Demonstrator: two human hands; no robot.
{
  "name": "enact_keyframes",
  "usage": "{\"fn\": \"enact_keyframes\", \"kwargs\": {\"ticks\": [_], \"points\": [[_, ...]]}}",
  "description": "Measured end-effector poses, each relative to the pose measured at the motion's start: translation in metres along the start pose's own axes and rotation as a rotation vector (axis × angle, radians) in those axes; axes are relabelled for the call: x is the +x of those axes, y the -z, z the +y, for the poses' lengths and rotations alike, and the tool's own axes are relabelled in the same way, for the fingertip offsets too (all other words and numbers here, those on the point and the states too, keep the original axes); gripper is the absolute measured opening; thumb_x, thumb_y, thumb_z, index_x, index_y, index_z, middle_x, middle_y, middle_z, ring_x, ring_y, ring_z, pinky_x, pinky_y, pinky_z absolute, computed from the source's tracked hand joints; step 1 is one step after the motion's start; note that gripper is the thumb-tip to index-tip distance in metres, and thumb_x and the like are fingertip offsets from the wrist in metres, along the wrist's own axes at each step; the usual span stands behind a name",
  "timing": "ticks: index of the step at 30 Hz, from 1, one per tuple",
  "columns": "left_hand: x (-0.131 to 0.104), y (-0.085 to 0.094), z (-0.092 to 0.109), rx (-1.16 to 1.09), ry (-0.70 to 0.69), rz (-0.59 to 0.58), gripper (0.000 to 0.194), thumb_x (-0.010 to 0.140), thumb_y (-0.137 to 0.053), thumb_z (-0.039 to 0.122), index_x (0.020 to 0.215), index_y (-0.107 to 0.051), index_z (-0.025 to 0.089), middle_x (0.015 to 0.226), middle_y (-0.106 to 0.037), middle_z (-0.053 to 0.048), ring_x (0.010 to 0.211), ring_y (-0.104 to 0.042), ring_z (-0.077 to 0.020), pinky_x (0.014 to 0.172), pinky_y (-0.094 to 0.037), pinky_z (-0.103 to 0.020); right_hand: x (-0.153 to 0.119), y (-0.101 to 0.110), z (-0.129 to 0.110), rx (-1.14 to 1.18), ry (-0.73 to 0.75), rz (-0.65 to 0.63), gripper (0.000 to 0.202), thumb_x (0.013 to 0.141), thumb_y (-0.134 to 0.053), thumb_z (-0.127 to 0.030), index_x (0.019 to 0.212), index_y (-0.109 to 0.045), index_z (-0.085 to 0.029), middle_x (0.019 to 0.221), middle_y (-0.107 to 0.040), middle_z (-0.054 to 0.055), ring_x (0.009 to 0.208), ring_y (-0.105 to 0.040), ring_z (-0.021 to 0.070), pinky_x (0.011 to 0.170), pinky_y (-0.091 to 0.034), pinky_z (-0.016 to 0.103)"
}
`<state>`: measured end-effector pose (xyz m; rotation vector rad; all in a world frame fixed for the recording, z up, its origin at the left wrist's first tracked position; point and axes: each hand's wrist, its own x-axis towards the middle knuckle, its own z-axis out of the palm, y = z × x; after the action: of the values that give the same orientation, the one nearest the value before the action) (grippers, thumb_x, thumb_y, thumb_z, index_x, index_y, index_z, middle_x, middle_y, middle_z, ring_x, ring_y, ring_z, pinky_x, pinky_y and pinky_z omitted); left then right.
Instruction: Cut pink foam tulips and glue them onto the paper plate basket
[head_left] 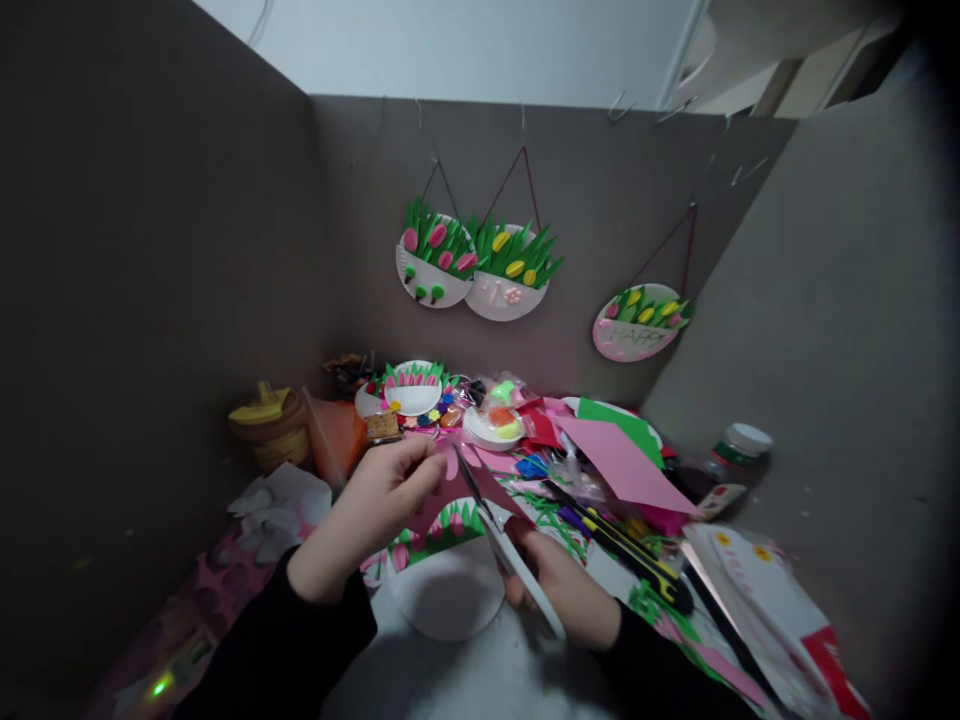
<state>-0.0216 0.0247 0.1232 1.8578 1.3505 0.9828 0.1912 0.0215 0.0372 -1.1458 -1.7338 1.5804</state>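
Observation:
My right hand [551, 580] grips scissors [517, 565] with white handles, their dark blades pointing up and to the left. My left hand [386, 505] is closed, thumb against curled fingers, at the edge of pink paper [442, 500]. The blades lie across this paper, and whether they are parted is hard to make out. Below both hands rests a white paper-plate pocket [450, 595] with green paper grass and pink paper tulips [454, 520] along its top.
Three finished plate pockets [506, 295] hang on the grey back panel. Craft supplies crowd the back of the table, including a pink sheet [626, 465] and a black-and-yellow tool [630, 555]. A lidded jar [739, 450] stands right; a brown-and-yellow pot [274, 430] stands left.

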Motion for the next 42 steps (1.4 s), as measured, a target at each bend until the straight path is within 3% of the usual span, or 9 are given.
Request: {"fn": "enact_keyframes", "kwargs": {"ticks": [8,19,28,42], "points": [[0.0006,0.0002,0.0008,-0.031,0.006,0.045,0.028,0.088,-0.043,0.034,0.067,-0.051,0.016,0.056,-0.042,0.004,0.053,-0.039,-0.0087,0.048,-0.029,-0.02,-0.0004,0.0019,-0.0012,0.045,0.031,-0.041,0.022,0.058,-0.06,-0.02,0.074,-0.045,-0.02,0.059,-0.05,-0.006,0.051,-0.044,0.0094,0.047,-0.033,0.022],[-0.0002,0.0031,0.0049,0.042,-0.041,0.02,0.03,0.088,-0.043,0.033,0.064,-0.049,0.017,0.057,-0.042,0.003,0.055,-0.038,-0.0091,0.049,-0.03,-0.019,-0.0008,0.0049,-0.0046,-0.019,0.091,-0.061,0.029,0.059,-0.065,-0.023,0.069,-0.038,-0.021,0.06,-0.04,-0.007,0.053,-0.035,0.0083,0.048,-0.027,0.022],[-0.0004,0.0042,0.0037,0.028,-0.027,0.054,0.03,0.089,-0.043,0.036,0.067,-0.05,0.017,0.058,-0.045,0.003,0.055,-0.04,-0.0092,0.049,-0.031,-0.02,0.001,0.0082,-0.0016,-0.009,0.107,-0.071,0.036,0.058,-0.071,-0.031,0.068,-0.038,-0.021,0.059,-0.041,-0.007,0.052,-0.035,0.0082,0.047,-0.028,0.022],[-0.0021,0.0061,0.0074,0.092,-0.051,0.038,0.027,0.087,-0.043,0.031,0.066,-0.053,0.017,0.058,-0.048,0.003,0.055,-0.043,-0.0099,0.051,-0.033,-0.02,-0.0004,0.0074,-0.005,-0.008,0.095,-0.084,0.029,0.057,-0.065,-0.023,0.068,-0.038,-0.022,0.057,-0.041,-0.008,0.052,-0.033,0.0085,0.047,-0.026,0.022]]}}
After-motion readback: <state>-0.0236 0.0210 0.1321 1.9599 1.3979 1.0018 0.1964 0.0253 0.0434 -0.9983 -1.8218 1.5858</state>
